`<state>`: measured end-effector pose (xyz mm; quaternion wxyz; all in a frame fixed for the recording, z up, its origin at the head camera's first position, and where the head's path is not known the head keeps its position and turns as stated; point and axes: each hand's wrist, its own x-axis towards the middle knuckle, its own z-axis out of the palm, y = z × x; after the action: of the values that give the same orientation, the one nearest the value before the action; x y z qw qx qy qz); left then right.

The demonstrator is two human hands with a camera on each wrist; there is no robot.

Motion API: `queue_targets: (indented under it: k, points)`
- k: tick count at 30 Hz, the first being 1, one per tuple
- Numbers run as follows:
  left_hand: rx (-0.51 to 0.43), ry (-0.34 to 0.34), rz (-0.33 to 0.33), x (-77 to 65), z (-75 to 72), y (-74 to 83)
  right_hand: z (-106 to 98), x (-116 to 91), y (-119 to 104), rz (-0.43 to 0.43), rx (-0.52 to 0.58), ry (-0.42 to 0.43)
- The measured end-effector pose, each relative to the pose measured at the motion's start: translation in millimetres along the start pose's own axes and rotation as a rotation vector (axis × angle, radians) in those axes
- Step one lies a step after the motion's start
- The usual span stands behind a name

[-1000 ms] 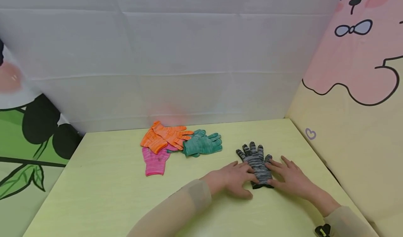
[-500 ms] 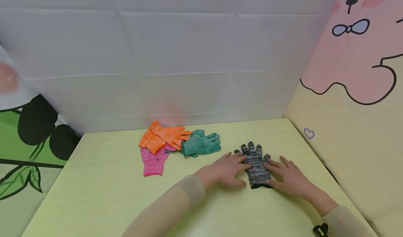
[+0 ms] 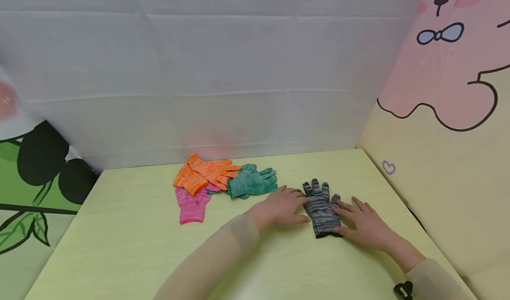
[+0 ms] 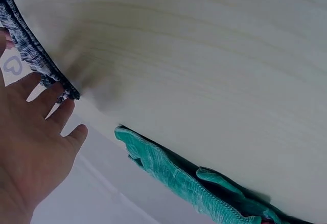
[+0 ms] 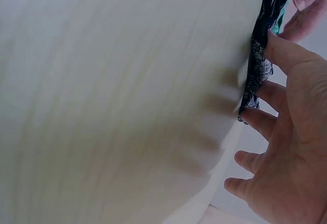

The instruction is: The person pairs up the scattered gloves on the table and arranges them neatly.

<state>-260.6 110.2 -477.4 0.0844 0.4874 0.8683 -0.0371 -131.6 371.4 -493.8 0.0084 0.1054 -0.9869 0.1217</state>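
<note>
A black-and-grey striped knit glove (image 3: 323, 213) lies flat on the table, its fingers pointing to the back and its cuff toward me. My left hand (image 3: 283, 208) is spread at its left side, fingertips covering the outermost glove finger there. Across from it, my right hand (image 3: 364, 225) has its fingertips and thumb on the glove's right edge, fingers extended. In the left wrist view the left hand (image 4: 38, 147) shows with fingers apart near the glove (image 4: 33, 52). The right wrist view has the right hand (image 5: 288, 132) against the glove's edge (image 5: 258, 73).
Orange gloves (image 3: 211, 172), a pink glove (image 3: 192, 206) and green gloves (image 3: 253, 182) lie overlapping at the back, left of the striped one. A white sheet (image 3: 223, 69) hangs behind the table (image 3: 119, 238). A printed wall (image 3: 434, 167) borders it on the right.
My left hand has slid left and back, off the glove's middle to its left outer finger. The right hand and the glove stay nearly in place, while the head view has shifted slightly.
</note>
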Motion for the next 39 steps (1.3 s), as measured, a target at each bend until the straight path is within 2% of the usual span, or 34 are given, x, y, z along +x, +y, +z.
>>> queue_targets:
  k: [4, 10, 17, 23, 28, 33, 39]
  points:
    - [0.015, 0.034, -0.013, 10.5, 3.3, -2.2, 0.6, 0.9, 0.2, 0.002, 0.0, -0.002]
    - [0.046, 0.021, 0.005, 22.0, 7.2, -0.9, 1.6, 1.1, -0.9, 0.009, 0.0, -0.007]
    - [0.111, -0.007, -0.052, 25.3, 11.1, -2.9, 0.8, -0.2, -2.0, 0.013, -0.003, -0.008]
    - [0.086, -0.011, -0.082, 28.1, 14.4, -3.3, 0.7, 0.1, -1.3, 0.008, -0.006, -0.008]
    - [0.064, -0.012, -0.14, 32.6, 12.5, 6.7, 0.3, -0.9, -1.7, 0.01, -0.007, -0.004]
    - [0.08, -0.025, -0.193, 38.4, 12.3, 16.1, 0.4, -0.7, -2.4, 0.013, 0.0, 0.013]
    - [0.063, -0.021, -0.204, 38.1, 14.7, 17.2, 2.7, 0.6, -0.5, 0.02, 0.004, 0.018]
